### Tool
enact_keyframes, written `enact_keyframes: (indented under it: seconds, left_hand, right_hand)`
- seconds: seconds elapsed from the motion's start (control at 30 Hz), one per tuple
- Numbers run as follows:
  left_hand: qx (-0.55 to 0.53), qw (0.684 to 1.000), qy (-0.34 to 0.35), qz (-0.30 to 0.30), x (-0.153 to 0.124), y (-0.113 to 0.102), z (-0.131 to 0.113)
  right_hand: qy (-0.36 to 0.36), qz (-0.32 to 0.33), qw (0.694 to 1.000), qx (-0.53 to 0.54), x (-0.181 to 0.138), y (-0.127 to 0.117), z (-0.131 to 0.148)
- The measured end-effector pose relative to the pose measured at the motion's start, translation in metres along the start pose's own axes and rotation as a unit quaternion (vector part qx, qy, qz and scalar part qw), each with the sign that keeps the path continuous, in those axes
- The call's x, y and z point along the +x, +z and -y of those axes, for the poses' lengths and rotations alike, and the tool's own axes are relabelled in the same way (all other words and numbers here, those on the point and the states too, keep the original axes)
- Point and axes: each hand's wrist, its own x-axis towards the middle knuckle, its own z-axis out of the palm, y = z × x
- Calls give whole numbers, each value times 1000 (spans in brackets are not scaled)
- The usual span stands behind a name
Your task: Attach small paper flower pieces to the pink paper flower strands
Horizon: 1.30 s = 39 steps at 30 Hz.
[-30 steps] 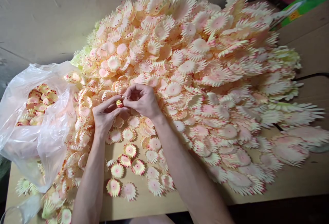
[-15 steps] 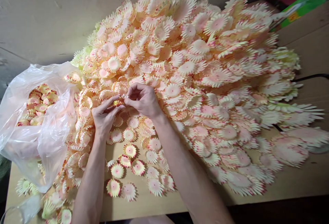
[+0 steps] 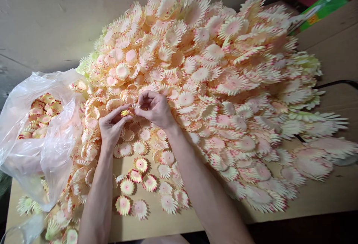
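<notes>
My left hand [image 3: 112, 124] and my right hand [image 3: 155, 108] meet over the near edge of a huge heap of cream and pink artificial flower heads [image 3: 212, 76]. Both hands pinch one small flower piece [image 3: 129, 110] between their fingertips, thumb and forefinger closed on it. Loose flower heads [image 3: 140, 163] lie flat on the tabletop just below my wrists.
A clear plastic bag [image 3: 41, 150] with more small flower heads sits at the left. The pile rests on a tan wooden table [image 3: 321, 199] against a pale wall. A green packet [image 3: 321, 11] and a black cable [image 3: 335, 83] lie at the right.
Both hands have stayed together on the small piece, with only slight finger movement. The view has shifted a little.
</notes>
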Motion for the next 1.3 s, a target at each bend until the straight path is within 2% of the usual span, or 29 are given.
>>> enact_keyframes:
  seconds: [0.1, 0.2, 0.3, 0.4, 0.5, 0.63, 0.8, 0.93, 1.3]
  left_hand:
    - [-34, 999, 8, 15, 2, 0, 4]
    - [-53, 998, 39, 27, 3, -1, 8]
    - [-49, 996, 68, 26, 4, -2, 10]
    - [-76, 995, 52, 45, 3, -2, 11]
    - [-81, 994, 33, 68, 2, -2, 11]
    - [-72, 994, 22, 84, 2, -1, 9]
    - [-71, 996, 3, 44, 1, 1, 0]
    - [-82, 996, -14, 39, 1, 1, -2]
    - [-87, 996, -31, 8, 0, 1, 8]
  right_hand:
    - [-36, -9, 999, -27, 0, 1, 0]
    - [-24, 10, 999, -20, -1, 0, 0]
    - [-25, 30, 997, -60, -1, -3, -2]
    - [-45, 49, 991, -114, -1, -6, -5]
    - [-21, 88, 988, -128, -2, -6, -4]
    - [27, 126, 988, -91, -5, -7, 3]
    - [103, 172, 980, -3, -5, -7, 10]
    - [143, 217, 963, 74, -5, -5, 13]
    - [191, 237, 942, 144, -6, -5, 16]
